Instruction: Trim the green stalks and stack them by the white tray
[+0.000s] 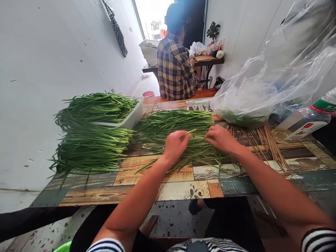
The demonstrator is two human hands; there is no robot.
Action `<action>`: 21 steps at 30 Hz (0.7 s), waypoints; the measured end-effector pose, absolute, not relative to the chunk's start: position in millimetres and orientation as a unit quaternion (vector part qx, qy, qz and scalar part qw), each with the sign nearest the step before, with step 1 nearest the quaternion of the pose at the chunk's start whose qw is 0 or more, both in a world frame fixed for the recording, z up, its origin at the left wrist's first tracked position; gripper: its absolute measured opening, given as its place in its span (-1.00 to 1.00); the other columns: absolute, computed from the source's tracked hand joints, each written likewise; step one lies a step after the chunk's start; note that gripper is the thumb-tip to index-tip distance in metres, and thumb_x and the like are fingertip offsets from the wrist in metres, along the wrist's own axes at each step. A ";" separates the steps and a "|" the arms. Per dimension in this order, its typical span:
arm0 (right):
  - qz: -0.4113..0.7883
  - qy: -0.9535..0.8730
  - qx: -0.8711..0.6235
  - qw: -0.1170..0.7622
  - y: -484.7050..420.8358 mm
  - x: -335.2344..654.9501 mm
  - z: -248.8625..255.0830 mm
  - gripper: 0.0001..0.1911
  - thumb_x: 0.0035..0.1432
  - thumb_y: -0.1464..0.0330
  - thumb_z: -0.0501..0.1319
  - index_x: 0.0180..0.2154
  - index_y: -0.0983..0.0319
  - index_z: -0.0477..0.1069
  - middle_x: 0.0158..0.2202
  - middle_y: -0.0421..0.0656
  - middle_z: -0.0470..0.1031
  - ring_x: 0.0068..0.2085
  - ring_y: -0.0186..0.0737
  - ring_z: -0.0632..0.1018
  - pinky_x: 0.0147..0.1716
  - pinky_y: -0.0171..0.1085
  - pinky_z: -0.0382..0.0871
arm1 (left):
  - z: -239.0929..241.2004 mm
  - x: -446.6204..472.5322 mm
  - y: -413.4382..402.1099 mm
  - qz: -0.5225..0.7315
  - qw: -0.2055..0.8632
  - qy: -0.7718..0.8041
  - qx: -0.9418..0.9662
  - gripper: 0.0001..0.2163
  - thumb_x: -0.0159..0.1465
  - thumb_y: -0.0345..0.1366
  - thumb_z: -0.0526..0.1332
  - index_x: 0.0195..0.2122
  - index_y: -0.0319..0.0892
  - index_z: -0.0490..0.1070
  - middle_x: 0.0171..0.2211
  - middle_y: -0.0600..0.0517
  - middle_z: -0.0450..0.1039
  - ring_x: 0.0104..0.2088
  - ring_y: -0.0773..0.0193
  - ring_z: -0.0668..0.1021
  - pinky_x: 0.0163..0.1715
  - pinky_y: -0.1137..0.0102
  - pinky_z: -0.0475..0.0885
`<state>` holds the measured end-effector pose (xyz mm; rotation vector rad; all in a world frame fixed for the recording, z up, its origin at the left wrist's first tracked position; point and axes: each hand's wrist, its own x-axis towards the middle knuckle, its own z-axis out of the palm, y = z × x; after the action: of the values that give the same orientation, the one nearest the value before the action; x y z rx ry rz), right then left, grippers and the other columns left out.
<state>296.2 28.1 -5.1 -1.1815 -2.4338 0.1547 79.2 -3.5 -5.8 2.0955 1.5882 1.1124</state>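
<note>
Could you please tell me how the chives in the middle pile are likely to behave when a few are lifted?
Probably floppy: the chives are long, thin and lie curved on the table. Likely very light, since the left hand pinches one with fingertips. They may tangle and drag neighbours, as the stalks cross each other.

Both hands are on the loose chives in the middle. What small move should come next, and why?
Probably lift the chive stalk pinched in the left hand clear of the loose chive pile, with the right hand holding the pile down. The stalk's end already sticks up above the pile, and the right hand rests on the stalks beside it.
</note>
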 end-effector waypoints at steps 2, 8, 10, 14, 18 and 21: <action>0.087 -0.870 -0.412 0.257 27.9 297.8 -1.7 -0.91 0.09 0.43 0.22 -0.42 0.25 0.50 -0.39 -0.11 0.47 -0.26 -0.18 0.43 -0.24 -0.25 0.26 | -8.1 78.1 -1.9 0.386 0.131 0.536 0.739 -0.82 0.27 -0.26 0.19 -0.36 -0.20 0.56 -0.44 0.03 0.52 -0.42 0.35 0.46 -0.37 0.45 0.31; 0.221 -0.824 -0.411 0.321 19.9 293.7 13.9 -0.84 0.12 0.30 0.21 -0.41 0.23 0.50 -0.39 -0.14 0.52 -0.31 -0.23 0.48 -0.28 -0.26 0.30 | -11.2 76.3 -0.1 0.409 0.118 0.472 0.772 -0.82 0.28 -0.25 0.19 -0.28 -0.15 0.58 -0.38 0.01 0.49 -0.34 0.33 0.48 -0.29 0.44 0.36; 0.262 -0.806 -0.410 0.337 16.8 290.0 15.2 -0.82 0.10 0.27 0.22 -0.41 0.23 0.51 -0.40 -0.15 0.54 -0.34 -0.25 0.49 -0.31 -0.28 0.31 | -11.4 77.5 -0.7 0.396 0.127 0.459 0.786 -0.83 0.27 -0.24 0.21 -0.23 -0.13 0.57 -0.33 0.00 0.49 -0.29 0.32 0.49 -0.25 0.44 0.37; 0.292 -0.783 -0.421 0.352 15.8 287.7 13.2 -0.77 0.06 0.21 0.24 -0.44 0.24 0.52 -0.44 -0.16 0.54 -0.39 -0.28 0.47 -0.36 -0.30 0.30 | -9.3 80.5 -3.2 0.362 0.132 0.455 0.803 -0.86 0.24 -0.25 0.25 -0.23 -0.11 0.58 -0.33 0.02 0.55 -0.29 0.30 0.50 -0.21 0.41 0.36; 0.309 -0.729 -0.485 0.372 19.9 293.1 14.4 -0.65 0.00 0.09 0.27 -0.48 0.27 0.53 -0.56 -0.20 0.44 -0.52 -0.35 0.35 -0.51 -0.33 0.18 | -2.4 80.6 -5.9 0.320 0.131 0.502 0.793 -0.86 0.24 -0.25 0.25 -0.35 -0.11 0.59 -0.47 0.06 0.56 -0.41 0.31 0.47 -0.33 0.42 0.33; 0.288 -0.699 -0.534 0.378 23.2 295.1 14.8 -0.56 -0.02 0.02 0.25 -0.56 0.29 0.50 -0.69 -0.26 0.26 -0.60 -0.41 0.20 -0.60 -0.33 0.03 | 0.1 79.4 -6.2 0.312 0.126 0.531 0.777 -0.86 0.25 -0.24 0.23 -0.33 -0.10 0.59 -0.44 0.06 0.58 -0.40 0.30 0.50 -0.32 0.42 0.35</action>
<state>295.1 23.2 14.8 -1.3650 -1.7863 0.7357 79.4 -6.2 0.1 2.2628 1.5474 0.9092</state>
